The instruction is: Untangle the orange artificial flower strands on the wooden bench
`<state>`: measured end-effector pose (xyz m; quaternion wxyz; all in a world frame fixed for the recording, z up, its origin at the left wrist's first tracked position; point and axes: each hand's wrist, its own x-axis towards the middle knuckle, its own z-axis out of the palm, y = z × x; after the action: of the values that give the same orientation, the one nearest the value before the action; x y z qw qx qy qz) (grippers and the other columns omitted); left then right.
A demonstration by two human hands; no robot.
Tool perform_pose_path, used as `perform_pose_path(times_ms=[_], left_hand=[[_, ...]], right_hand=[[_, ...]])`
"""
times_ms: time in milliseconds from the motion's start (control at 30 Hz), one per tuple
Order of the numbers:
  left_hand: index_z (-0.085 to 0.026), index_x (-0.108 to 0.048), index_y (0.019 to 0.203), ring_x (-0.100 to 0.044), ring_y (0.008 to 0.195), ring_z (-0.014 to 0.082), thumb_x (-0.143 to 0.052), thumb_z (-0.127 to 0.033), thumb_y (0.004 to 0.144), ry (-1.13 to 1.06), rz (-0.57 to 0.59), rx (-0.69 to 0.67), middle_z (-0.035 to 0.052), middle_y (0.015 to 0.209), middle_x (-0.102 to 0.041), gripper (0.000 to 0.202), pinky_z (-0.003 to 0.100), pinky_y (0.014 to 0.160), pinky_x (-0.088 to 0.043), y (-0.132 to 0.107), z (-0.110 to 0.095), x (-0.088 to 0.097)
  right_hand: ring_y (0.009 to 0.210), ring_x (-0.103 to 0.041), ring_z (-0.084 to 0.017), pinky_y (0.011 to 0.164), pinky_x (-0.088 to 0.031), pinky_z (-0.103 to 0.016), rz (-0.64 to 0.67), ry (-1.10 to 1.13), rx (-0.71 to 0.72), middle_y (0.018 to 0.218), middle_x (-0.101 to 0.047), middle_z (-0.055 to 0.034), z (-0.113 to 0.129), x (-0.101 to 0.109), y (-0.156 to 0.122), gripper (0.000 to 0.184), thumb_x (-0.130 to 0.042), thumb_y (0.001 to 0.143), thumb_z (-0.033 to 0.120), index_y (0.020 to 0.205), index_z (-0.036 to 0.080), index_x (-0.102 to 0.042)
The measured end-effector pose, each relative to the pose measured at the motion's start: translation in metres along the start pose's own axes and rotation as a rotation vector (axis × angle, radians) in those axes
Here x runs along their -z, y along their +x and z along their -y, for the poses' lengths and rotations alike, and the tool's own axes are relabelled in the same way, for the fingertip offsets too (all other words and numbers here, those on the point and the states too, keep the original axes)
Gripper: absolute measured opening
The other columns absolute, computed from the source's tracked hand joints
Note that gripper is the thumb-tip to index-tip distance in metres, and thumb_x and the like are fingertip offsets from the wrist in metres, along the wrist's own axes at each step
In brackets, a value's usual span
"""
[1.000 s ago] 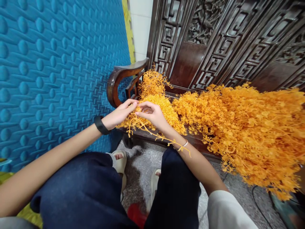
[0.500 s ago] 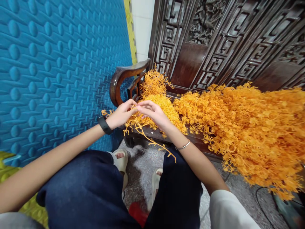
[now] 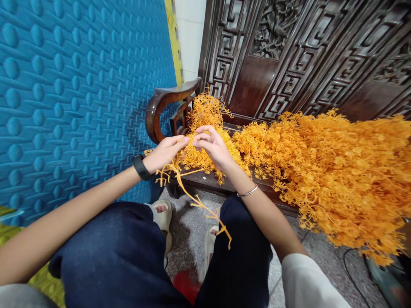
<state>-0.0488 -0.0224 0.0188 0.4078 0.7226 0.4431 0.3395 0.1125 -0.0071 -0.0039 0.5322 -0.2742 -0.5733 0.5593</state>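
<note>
The person's left hand [image 3: 165, 153] is closed, thumb pressed to forefinger, gripping a branched orange plastic sprig [image 3: 197, 202]. The sprig hangs from beneath that hand, crosses the front edge of the carved wooden bench [image 3: 203, 179] and slants down to the right, its lower tip in front of the right trouser leg [image 3: 244, 252]. The right hand [image 3: 213, 147] is half-curled, its thumb and forefinger tips near each other; whether they pinch a small piece cannot be told. A narrow gap parts the fingertips of the two hands.

Both hands hover over a yellow-orange heap of plastic florets [image 3: 196, 159] on the bench seat. To the left, the curved armrest [image 3: 157, 109] and the blue foam mat [image 3: 80, 77] standing behind it bound the space near the left hand. At the back, the latticed backrest [image 3: 260, 81] rises beyond the heaps. To the right, a large orange mass of sprigs [image 3: 346, 175] spills past the seat's front edge. Between the bench edge and the knees, the speckled floor [image 3: 192, 218] shows, giving the dangling sprig open room.
</note>
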Motion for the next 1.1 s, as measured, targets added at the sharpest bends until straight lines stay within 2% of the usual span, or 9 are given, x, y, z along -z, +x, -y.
perform_pose_path(times_ms=[167, 233, 400, 500, 567, 767, 933, 1033, 1100], left_hand=[[-0.018, -0.043, 0.059, -0.036, 0.046, 0.007, -0.048, -0.039, 0.083, -0.139, -0.063, 0.009, -0.0043, 0.052, -0.041, 0.032, 0.023, 0.048, -0.028, 0.001, -0.004, -0.007], [-0.018, -0.042, 0.059, -0.034, 0.045, 0.0063, -0.051, -0.038, 0.082, -0.186, -0.086, -0.005, -0.0047, 0.051, -0.039, 0.032, 0.023, 0.045, -0.026, 0.002, -0.001, -0.005], [-0.019, -0.041, 0.058, -0.034, 0.039, 0.0061, -0.05, -0.032, 0.082, -0.281, -0.283, -0.022, -0.0053, 0.046, -0.038, 0.029, 0.023, 0.042, -0.025, -0.004, -0.003, 0.012], [-0.017, -0.046, 0.06, -0.039, 0.041, 0.0066, -0.05, -0.035, 0.084, -0.204, -0.286, 0.045, -0.0035, 0.047, -0.044, 0.03, 0.022, 0.043, -0.029, -0.011, -0.006, 0.019], [-0.017, -0.048, 0.062, -0.041, 0.042, 0.0069, -0.05, -0.037, 0.084, -0.176, -0.265, 0.107, -0.0027, 0.048, -0.047, 0.03, 0.021, 0.043, -0.03, -0.013, -0.006, 0.021], [-0.016, -0.052, 0.065, -0.045, 0.043, 0.0084, -0.049, -0.037, 0.084, -0.229, -0.264, 0.101, -0.0016, 0.052, -0.053, 0.028, 0.021, 0.044, -0.034, -0.008, -0.002, 0.018], [-0.014, -0.057, 0.068, -0.056, 0.057, 0.0127, -0.053, -0.031, 0.081, -0.219, -0.126, 0.074, 0.0022, 0.061, -0.061, 0.021, 0.024, 0.056, -0.043, -0.006, 0.0, 0.015], [-0.012, -0.06, 0.074, -0.06, 0.063, 0.0144, -0.054, -0.034, 0.081, -0.242, -0.07, 0.056, 0.0046, 0.068, -0.064, 0.024, 0.026, 0.06, -0.046, -0.004, 0.004, 0.015], [-0.012, -0.061, 0.078, -0.061, 0.064, 0.0149, -0.055, -0.037, 0.08, -0.272, -0.07, 0.07, 0.0054, 0.072, -0.065, 0.027, 0.027, 0.061, -0.046, -0.003, 0.008, 0.016]], right_hand=[[0.062, -0.046, -0.008, 0.061, -0.038, -0.024, -0.045, -0.174, 0.137, 0.068, -0.05, 0.006, 0.006, -0.003, 0.0, 0.023, -0.059, 0.069, 0.017, 0.079, 0.024, -0.04], [0.065, -0.047, -0.009, 0.064, -0.038, -0.025, -0.116, -0.309, 0.219, 0.07, -0.048, 0.0051, 0.006, 0.007, 0.004, 0.022, -0.059, 0.07, 0.015, 0.079, 0.024, -0.041], [0.066, -0.047, -0.008, 0.064, -0.039, -0.024, -0.533, -0.549, 0.372, 0.074, -0.049, 0.003, -0.001, 0.087, 0.026, 0.021, -0.058, 0.073, 0.012, 0.081, 0.023, -0.042], [0.064, -0.048, -0.008, 0.064, -0.04, -0.024, -0.507, -0.749, 0.18, 0.072, -0.051, 0.0014, -0.011, 0.131, 0.032, 0.022, -0.06, 0.071, 0.007, 0.078, 0.021, -0.045], [0.063, -0.048, -0.009, 0.065, -0.041, -0.026, -0.448, -0.845, 0.12, 0.07, -0.053, 0.0007, -0.019, 0.142, 0.033, 0.018, -0.061, 0.07, 0.006, 0.073, 0.019, -0.049], [0.07, -0.052, -0.013, 0.073, -0.044, -0.03, -0.366, -0.924, 0.151, 0.08, -0.058, -0.0021, -0.04, 0.135, 0.04, 0.009, -0.058, 0.072, 0.012, 0.076, 0.018, -0.053], [0.078, -0.056, -0.016, 0.076, -0.047, -0.035, -0.366, -0.976, 0.205, 0.105, -0.06, -0.0089, -0.055, 0.132, 0.048, 0.037, -0.054, 0.071, 0.013, 0.108, 0.019, -0.05], [0.094, -0.056, -0.021, 0.082, -0.046, -0.039, -0.348, -0.982, 0.231, 0.118, -0.056, -0.0132, -0.053, 0.12, 0.047, 0.037, -0.061, 0.07, 0.018, 0.106, 0.017, -0.052], [0.095, -0.057, -0.021, 0.081, -0.047, -0.038, -0.304, -0.905, 0.228, 0.114, -0.058, -0.0119, -0.044, 0.103, 0.043, 0.031, -0.064, 0.07, 0.025, 0.099, 0.018, -0.055]])
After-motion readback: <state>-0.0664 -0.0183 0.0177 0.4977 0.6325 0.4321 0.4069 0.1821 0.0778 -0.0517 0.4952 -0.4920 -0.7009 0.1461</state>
